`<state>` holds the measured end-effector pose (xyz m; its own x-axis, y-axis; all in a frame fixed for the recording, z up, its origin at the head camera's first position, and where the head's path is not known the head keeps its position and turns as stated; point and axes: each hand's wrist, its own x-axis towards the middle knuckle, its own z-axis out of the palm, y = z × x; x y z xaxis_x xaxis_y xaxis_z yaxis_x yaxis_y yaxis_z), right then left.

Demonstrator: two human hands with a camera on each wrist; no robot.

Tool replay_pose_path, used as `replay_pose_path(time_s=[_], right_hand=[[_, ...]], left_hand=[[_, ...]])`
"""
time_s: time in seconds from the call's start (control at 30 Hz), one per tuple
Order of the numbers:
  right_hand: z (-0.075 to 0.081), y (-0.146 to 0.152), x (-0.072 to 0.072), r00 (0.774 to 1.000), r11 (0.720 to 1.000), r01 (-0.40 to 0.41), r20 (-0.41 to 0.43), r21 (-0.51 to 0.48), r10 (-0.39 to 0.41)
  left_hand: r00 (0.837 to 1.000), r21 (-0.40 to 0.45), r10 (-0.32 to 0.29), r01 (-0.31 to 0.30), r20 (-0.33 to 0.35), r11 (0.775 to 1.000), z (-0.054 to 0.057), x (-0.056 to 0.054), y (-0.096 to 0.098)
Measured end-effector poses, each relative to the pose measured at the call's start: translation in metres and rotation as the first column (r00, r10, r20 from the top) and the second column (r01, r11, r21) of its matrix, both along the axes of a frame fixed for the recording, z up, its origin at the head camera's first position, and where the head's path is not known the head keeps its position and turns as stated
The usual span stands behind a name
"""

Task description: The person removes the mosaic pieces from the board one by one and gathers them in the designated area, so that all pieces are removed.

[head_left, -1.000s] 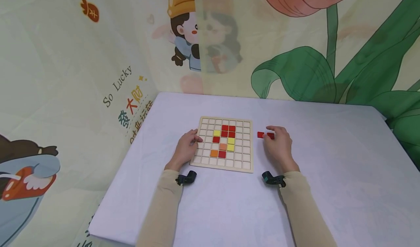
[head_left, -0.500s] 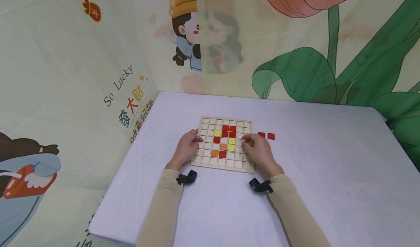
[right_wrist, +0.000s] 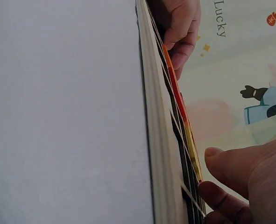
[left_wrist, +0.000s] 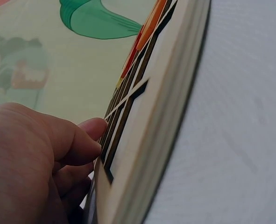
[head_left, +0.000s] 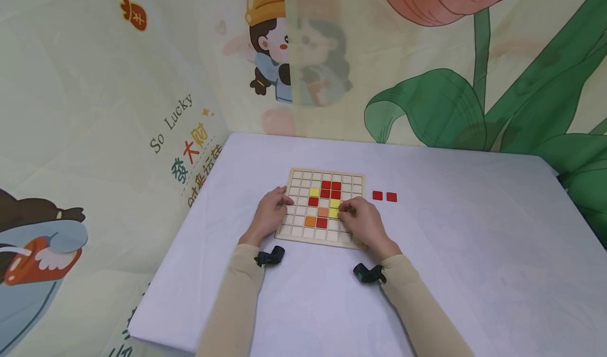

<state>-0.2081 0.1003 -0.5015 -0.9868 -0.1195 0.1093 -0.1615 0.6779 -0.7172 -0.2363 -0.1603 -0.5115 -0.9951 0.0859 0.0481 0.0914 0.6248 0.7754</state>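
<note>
A square wooden grid board lies on the table, with several red, yellow and orange square tiles in its cells. My left hand holds the board's left edge, its thumb over the rim and fingers curled along the side; in the left wrist view the left hand is close against the board. Over the board's right half is my right hand, fingertips bent beside the yellow tiles. In the right wrist view a small red edge shows by the right hand's index fingertip; whether it is held cannot be made out.
Two loose red tiles, one nearer the board and one farther right, lie on the white-covered table. A printed curtain hangs behind and to the left of the table. Black cameras sit on both wrists.
My right hand has moved left from the loose red tiles to the board, reaching the yellow tiles. The two loose tiles are now uncovered. My left hand has stayed at the left edge.
</note>
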Motion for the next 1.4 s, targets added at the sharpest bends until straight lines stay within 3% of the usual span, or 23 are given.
replay_pose_path(time_s=[0.6,1.4], right_hand=[[-0.006,-0.012,0.0,0.999,0.995,-0.012,-0.044,0.104,0.017],[-0.009,-0.011,0.0,0.997,0.995,0.0,-0.073,0.097,0.007]], left_hand=[[1.0,-0.003,0.022,-0.022,0.017,1.0,0.001,0.001,-0.001],[1.0,-0.016,0.01,-0.01,0.01,1.0,0.001,0.0,0.002]])
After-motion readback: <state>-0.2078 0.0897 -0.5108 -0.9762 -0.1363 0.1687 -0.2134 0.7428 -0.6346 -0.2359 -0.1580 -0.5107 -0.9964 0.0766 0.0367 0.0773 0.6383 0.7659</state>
